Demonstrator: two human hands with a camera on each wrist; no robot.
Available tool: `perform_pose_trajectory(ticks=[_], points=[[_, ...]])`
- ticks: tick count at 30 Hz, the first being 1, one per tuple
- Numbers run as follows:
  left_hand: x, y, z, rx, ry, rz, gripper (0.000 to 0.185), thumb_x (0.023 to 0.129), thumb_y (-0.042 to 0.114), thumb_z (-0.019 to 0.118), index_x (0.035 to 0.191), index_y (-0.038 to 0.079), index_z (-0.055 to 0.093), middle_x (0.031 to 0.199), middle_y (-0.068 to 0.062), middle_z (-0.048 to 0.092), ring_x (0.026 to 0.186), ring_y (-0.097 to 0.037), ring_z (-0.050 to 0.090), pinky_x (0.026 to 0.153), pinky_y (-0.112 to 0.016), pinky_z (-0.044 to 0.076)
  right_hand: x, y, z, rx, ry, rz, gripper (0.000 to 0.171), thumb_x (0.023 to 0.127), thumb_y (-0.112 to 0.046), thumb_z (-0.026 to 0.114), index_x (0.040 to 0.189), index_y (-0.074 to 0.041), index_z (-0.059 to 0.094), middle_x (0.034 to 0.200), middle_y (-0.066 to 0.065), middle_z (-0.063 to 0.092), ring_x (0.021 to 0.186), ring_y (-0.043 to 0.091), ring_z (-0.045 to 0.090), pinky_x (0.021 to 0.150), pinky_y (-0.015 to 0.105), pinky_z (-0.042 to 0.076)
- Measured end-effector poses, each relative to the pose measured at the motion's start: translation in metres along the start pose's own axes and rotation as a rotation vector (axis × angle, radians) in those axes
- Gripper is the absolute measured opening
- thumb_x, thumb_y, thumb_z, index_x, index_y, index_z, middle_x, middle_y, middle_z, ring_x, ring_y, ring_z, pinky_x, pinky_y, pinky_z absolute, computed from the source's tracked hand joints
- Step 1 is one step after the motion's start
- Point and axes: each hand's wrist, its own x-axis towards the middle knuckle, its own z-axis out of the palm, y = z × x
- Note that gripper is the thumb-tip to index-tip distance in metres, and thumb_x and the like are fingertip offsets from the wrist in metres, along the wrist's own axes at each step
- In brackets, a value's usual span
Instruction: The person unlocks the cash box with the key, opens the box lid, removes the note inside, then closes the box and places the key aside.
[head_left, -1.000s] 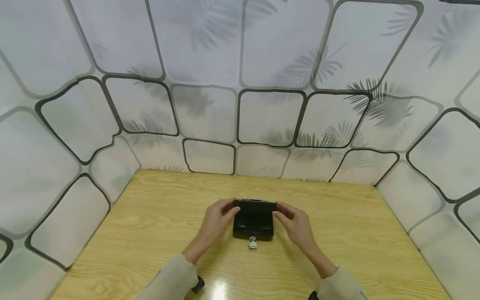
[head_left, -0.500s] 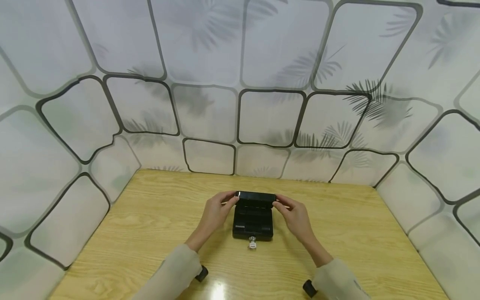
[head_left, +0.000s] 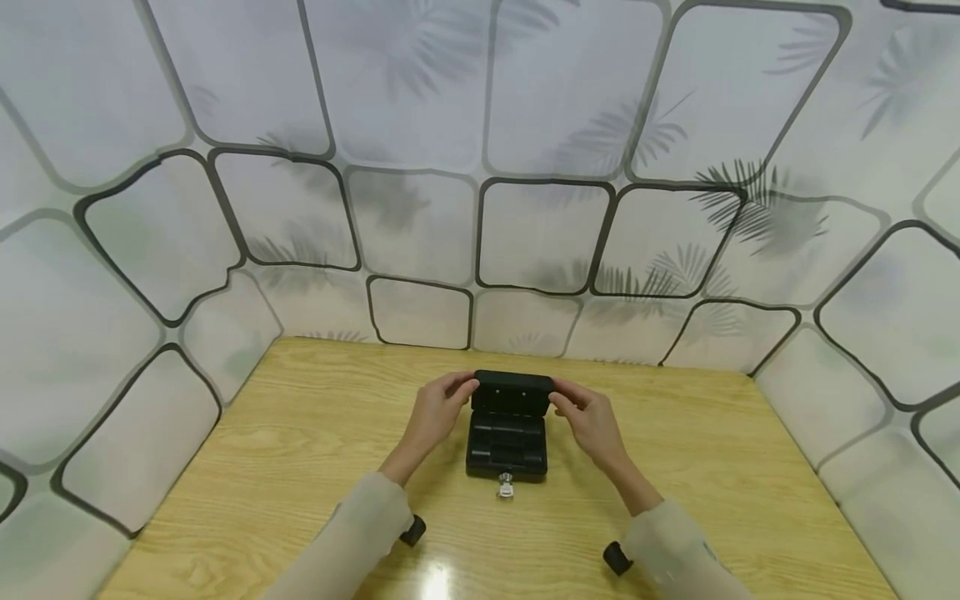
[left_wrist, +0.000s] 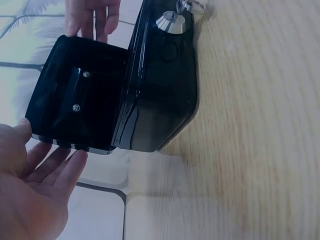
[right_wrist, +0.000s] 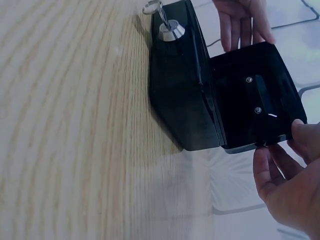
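Observation:
A black metal cash box (head_left: 507, 476) stands on the table with its lid (head_left: 512, 392) raised upright at the back. Moulded compartments show inside, and I see no contents in them. My left hand (head_left: 435, 414) pinches the lid's left edge, thumb at the front corner and fingers behind. On the opposite side, my right hand (head_left: 597, 423) holds the lid's right edge the same way. A silver lock with a key (right_wrist: 162, 15) in it sticks out of the box's front. Two small screws (left_wrist: 76, 108) show on the lid's inner face in the left wrist view.
The box sits mid-table on a light wood-grain tabletop (head_left: 337, 433). Pale patterned fabric walls (head_left: 420, 225) enclose the back and both sides. Black wrist-worn devices (head_left: 617, 558) stick out near both cuffs.
Both hands have raised the lid and swung it back, from leaning over the box to standing upright. More of the inside shows now. The box base and key have stayed put.

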Motion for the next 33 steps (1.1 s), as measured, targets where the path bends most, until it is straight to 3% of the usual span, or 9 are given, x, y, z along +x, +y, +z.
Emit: perform_pose_trajectory(ticks=[3,6,8,13,16,28,33], points=[[0.003,-0.002,0.0,-0.019,-0.003,-0.017,0.033,0.104,0.026,0.065,0.125,0.001,0.072,0.11,-0.013,0.075,0.093,-0.024,0.073,0.08,-0.038,0.062,0.003,0.002,0.0,-0.003,-0.006,-0.002,0.036,0.103,-0.016,0.066,0.134,0.001,0.067,0.125,0.022,0.07,0.098,0.044,0.069,0.07,0.034,0.062],[0.006,-0.004,0.001,-0.057,-0.012,-0.029,0.033,0.105,0.025,0.064,0.126,0.001,0.072,0.113,-0.015,0.075,0.093,-0.026,0.074,0.081,-0.036,0.063,0.005,0.006,0.0,0.003,-0.013,0.002,0.036,0.103,-0.011,0.065,0.136,0.003,0.064,0.128,0.023,0.068,0.101,0.043,0.069,0.082,0.045,0.063],[0.007,-0.005,0.002,-0.081,-0.016,-0.031,0.033,0.105,0.024,0.063,0.127,0.0,0.071,0.115,-0.017,0.074,0.094,-0.028,0.074,0.082,-0.035,0.064,0.006,0.008,0.0,0.013,-0.016,0.006,0.036,0.103,-0.009,0.064,0.137,0.004,0.063,0.13,0.024,0.067,0.104,0.04,0.069,0.085,0.044,0.063],[0.012,-0.011,0.005,-0.096,-0.007,-0.027,0.03,0.105,0.021,0.063,0.126,0.0,0.071,0.116,-0.018,0.073,0.098,-0.029,0.073,0.083,-0.036,0.064,0.011,0.01,0.002,0.056,-0.021,0.011,0.035,0.103,-0.007,0.064,0.136,0.004,0.064,0.13,0.023,0.067,0.11,0.037,0.068,0.082,0.025,0.061],[0.015,-0.015,0.006,-0.092,-0.006,-0.027,0.03,0.105,0.02,0.063,0.126,0.0,0.071,0.115,-0.018,0.073,0.098,-0.029,0.073,0.083,-0.037,0.064,0.013,0.009,0.003,0.07,-0.019,0.019,0.034,0.103,-0.006,0.063,0.136,0.005,0.064,0.13,0.024,0.067,0.111,0.037,0.067,0.079,0.02,0.06],[0.018,-0.013,0.007,-0.107,-0.013,-0.054,0.029,0.105,0.016,0.064,0.128,-0.001,0.07,0.116,-0.018,0.073,0.101,-0.031,0.072,0.077,-0.03,0.064,0.016,0.011,0.005,0.105,-0.003,0.063,0.036,0.104,-0.009,0.064,0.137,0.005,0.063,0.127,0.026,0.067,0.104,0.036,0.069,0.081,0.03,0.063],[0.018,-0.011,0.006,-0.11,-0.017,-0.059,0.03,0.105,0.016,0.063,0.128,-0.002,0.07,0.116,-0.018,0.074,0.1,-0.03,0.073,0.076,-0.029,0.064,0.018,0.014,0.007,0.093,0.001,0.087,0.033,0.104,-0.009,0.064,0.133,0.006,0.066,0.12,0.025,0.071,0.1,0.031,0.071,0.078,0.029,0.063]])
